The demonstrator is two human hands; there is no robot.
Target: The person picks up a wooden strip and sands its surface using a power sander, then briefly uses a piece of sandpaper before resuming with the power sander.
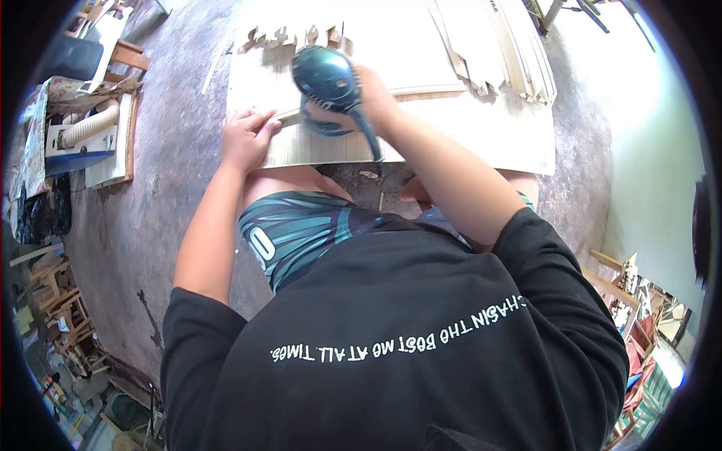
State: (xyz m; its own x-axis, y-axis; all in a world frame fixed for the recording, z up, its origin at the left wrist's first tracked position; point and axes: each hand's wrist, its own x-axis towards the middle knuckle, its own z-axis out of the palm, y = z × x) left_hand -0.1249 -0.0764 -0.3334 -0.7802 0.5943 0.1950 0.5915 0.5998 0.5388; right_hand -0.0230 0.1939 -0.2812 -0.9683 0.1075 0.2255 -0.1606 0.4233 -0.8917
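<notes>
My right hand (374,98) is wrapped round a teal handheld power tool (325,75) with a rounded body and a dark tail like a cord running back towards me. The working end is hidden, so its exact kind does not show. Below it lies a pale wooden board (301,148) on the work surface in front of my knees. At the board's left end, my left hand (248,139) has thumb and fingers close together on its edge. The tool is to the right of that hand, over the board.
Curved-edged wood pieces (481,71) lie at the upper right of the work surface, and small cut shapes (289,37) at its far side. A box with a ribbed hose (90,126) stands on the left. Stacked wooden frames (68,312) are on the floor behind left.
</notes>
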